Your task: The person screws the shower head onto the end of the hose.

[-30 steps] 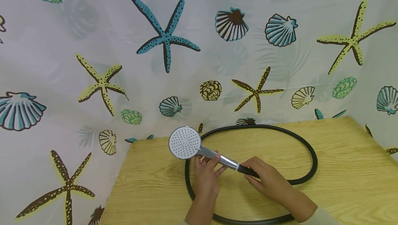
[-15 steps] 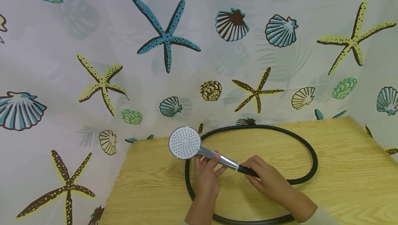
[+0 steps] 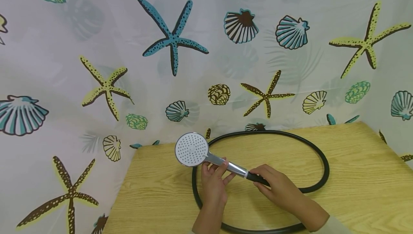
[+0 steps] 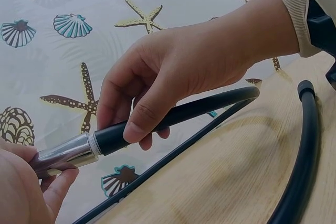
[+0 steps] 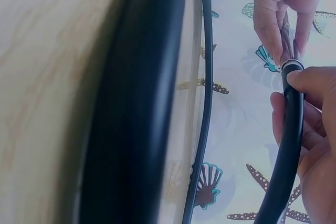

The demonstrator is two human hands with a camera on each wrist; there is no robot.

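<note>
My left hand point(image 3: 214, 187) grips the chrome handle of a round shower head point(image 3: 191, 149), its dotted white face toward the camera. The handle slants down to the right. At its lower end, my right hand point(image 3: 280, 187) pinches the end of a black hose point(image 3: 326, 165) between thumb and fingers. In the left wrist view, the hose end meets the chrome handle point(image 4: 68, 153) in line, with a thin pale ring at the joint. Past the right hand, the hose runs into a wide loop over the table. The left wrist view also shows the hose's free end point(image 4: 306, 90).
A light wood table point(image 3: 155, 191) lies under both hands. Behind it and along both sides hangs a white curtain point(image 3: 206, 54) printed with starfish and shells. The hose loop reaches close to the table's back edge.
</note>
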